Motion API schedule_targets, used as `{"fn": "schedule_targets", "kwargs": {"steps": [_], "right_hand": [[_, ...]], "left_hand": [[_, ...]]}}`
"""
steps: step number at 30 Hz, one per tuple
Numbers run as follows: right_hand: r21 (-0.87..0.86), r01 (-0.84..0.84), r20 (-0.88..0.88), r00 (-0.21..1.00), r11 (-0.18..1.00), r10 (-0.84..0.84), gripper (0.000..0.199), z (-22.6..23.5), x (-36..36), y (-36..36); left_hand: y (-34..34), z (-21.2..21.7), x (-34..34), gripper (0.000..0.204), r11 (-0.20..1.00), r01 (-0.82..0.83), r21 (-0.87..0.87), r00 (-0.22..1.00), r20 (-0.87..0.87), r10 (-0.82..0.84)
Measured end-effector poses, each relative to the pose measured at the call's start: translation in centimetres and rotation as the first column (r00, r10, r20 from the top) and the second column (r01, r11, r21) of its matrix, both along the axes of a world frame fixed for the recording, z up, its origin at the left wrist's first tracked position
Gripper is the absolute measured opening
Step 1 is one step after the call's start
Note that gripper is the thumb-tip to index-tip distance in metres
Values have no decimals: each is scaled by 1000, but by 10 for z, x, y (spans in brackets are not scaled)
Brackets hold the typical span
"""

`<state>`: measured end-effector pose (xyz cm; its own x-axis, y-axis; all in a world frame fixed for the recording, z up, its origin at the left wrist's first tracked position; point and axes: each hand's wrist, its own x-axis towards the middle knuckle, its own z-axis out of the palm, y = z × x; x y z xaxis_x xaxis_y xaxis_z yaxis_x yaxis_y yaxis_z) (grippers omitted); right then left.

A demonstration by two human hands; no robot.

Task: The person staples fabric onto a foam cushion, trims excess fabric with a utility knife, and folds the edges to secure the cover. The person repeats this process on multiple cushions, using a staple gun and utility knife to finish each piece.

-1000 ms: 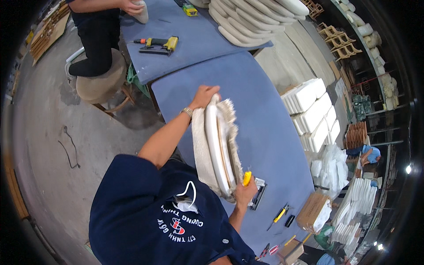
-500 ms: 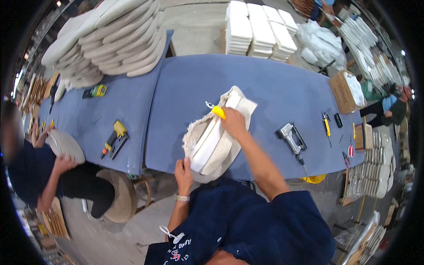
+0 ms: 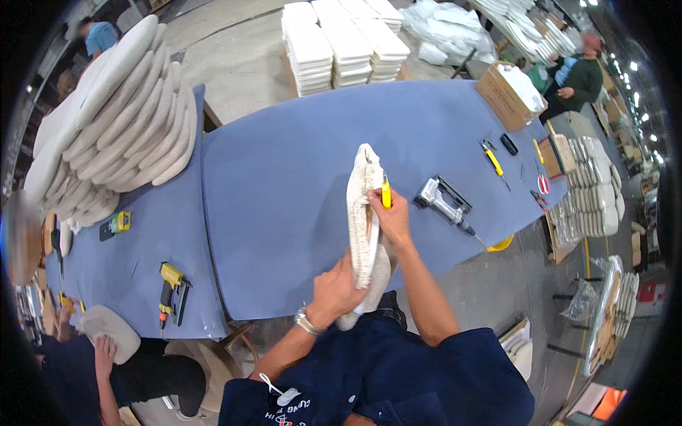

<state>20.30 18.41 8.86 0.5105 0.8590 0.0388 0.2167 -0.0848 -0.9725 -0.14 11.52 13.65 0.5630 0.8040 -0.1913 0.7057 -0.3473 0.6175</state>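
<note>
Cushion (image 3: 361, 234) held edge-up, likely keeping fabric edge (image 3: 364, 172) reachable; left hand (image 3: 339, 287) clamped on near end, probably steadying; right hand (image 3: 393, 220) pinches fabric edge, yellow-handled tool (image 3: 386, 195) tucked in grip.

navy shirt (image 3: 433, 380) | white lettering (image 3: 292, 410), red emblem (image 3: 285, 422) | seemingly cut off

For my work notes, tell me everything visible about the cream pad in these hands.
Held on edge, partly over the blue table, the pad looks long and narrow, with cream woven-looking fabric. A brownish strip and white layer show where uncovered. The left hand holds its near part; the right hand, with a yellow-handled tool, touches its right side.
</note>
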Motion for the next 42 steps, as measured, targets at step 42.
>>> {"fn": "schedule_targets", "kwargs": {"steps": [42], "right_hand": [[-47, -221, -438, 881, 974, 179, 19, -45, 85, -60]], "left_hand": [[138, -42, 183, 29, 854, -472, -220, 672, 538, 510]]}}
